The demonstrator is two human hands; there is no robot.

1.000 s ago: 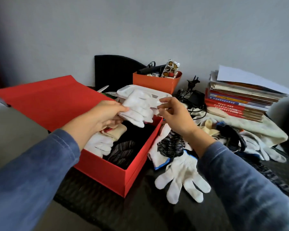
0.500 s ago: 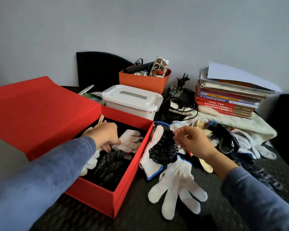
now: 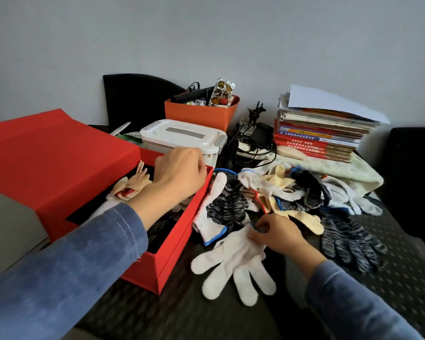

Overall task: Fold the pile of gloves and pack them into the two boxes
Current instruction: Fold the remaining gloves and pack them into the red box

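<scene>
Nearest the wearer, just under the right hand (image 3: 275, 235), a white knitted cotton glove (image 3: 233, 266) lies flat on the dark woven tabletop (image 3: 194, 317) with its fingers splayed toward the wearer; the right hand's thumb and fingertips pinch its cuff, a grip I judge is meant to draw it clear of the heap and square it for folding; to the left of that hand stands the open red cardboard box (image 3: 177, 244), its hinged lid (image 3: 47, 155) thrown back on the far-left side so the opening is free to load; the two hands are well apart, the left hand (image 3: 179, 170) poised over the box's far corner, knuckles up and fingers curled downward; whether those fingers grip or press anything is hidden, so I cannot tell, though settling a folded glove seems likely; beside the left wrist, inside the box, folded cream gloves (image 3: 133, 184) sit against the lid-side wall; just beyond the right hand sprawls the loose pile of white, cream and black-striped gloves (image 3: 268, 190), unfolded and close against the box, a short carry, so most of the job looks undone; right behind the left hand sits a closed white plastic tub (image 3: 182, 136), possibly the second box, though I cannot be sure; farther back stand an orange bin (image 3: 201, 114) and, beyond the right hand, a stack of books (image 3: 322, 136)
</scene>
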